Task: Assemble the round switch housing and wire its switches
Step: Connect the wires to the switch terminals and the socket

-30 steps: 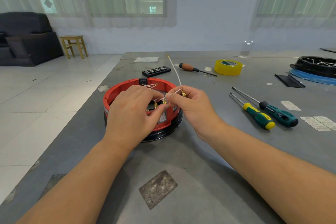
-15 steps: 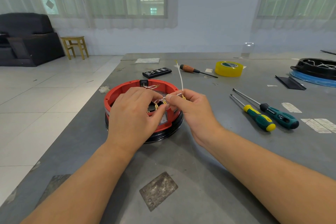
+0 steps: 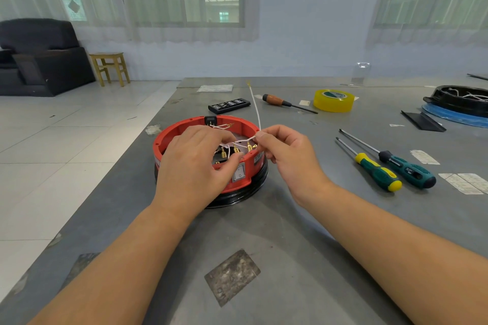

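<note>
- The round switch housing (image 3: 184, 137), a red plastic ring seated on a black base, sits on the grey table (image 3: 317, 245) just in front of the person, with both hands working over its open top.
- The left hand (image 3: 192, 166) curls over the near rim, its fingertips closed on a brass spade terminal (image 3: 235, 150) among the white leads inside the ring.
- The right hand (image 3: 287, 155) pinches the white wire (image 3: 255, 108) between thumb and forefinger at the ring's right edge; the free tail of the wire stands up and away, ending in a small brass tip.
- The step in hand looks like seating terminals on the switch tabs. It would go best by holding each terminal by its crimped barrel, lining it square with the tab and pushing straight, while the other hand keeps the lead slack so nothing pulls sideways.
- The thin leads are limp and springy, and may tangle; sorting them one at a time would help.
- A white rocker switch (image 3: 239, 173) shows flush in the ring's smooth outer wall; another black one (image 3: 210, 121) sits in the far wall.
- Two green-handled screwdrivers (image 3: 390, 169) lie to the right, well apart from the housing, and a glossy yellow tape roll (image 3: 333, 100) lies farther back.
</note>
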